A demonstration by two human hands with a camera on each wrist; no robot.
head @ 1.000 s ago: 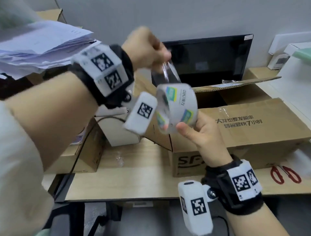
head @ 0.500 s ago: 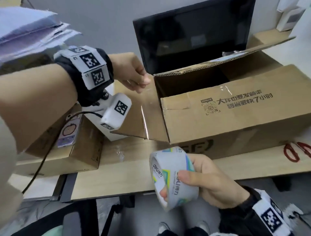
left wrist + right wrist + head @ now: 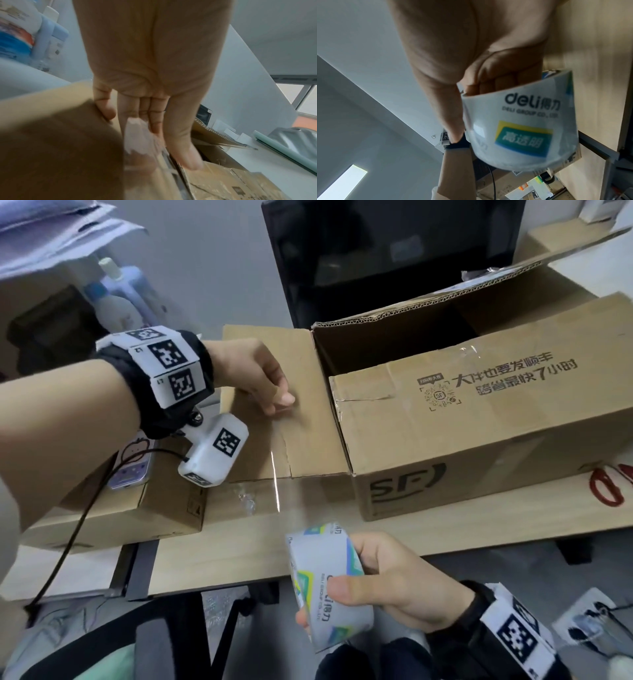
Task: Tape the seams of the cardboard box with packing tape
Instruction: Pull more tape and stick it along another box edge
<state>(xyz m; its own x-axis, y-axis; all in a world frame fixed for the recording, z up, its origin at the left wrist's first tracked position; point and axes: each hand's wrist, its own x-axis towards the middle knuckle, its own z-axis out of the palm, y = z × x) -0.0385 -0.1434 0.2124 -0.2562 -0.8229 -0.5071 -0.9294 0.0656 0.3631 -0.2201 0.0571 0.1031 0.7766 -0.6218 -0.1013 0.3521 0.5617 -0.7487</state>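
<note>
Left hand (image 3: 255, 378) now lower on box flap (image 3: 274, 405), tape roll (image 3: 325, 583) nearer.

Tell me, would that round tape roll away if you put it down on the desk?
Probably, if stood on its edge: the tape roll is a round ring. Laid flat it should stay. It looks light, since the right hand holds it alone.

Behind, a dark monitor (image 3: 394, 258) against the grey wall; far left, a paper stack (image 3: 51, 237) above pale bottles (image 3: 118, 299); lower left, a smaller carton (image 3: 113, 508) bearing a cartoon-printed phone (image 3: 132, 463) with a black cable (image 3: 68, 549); red scissors (image 3: 608, 484) at the right desk (image 3: 222, 556) edge.
</note>
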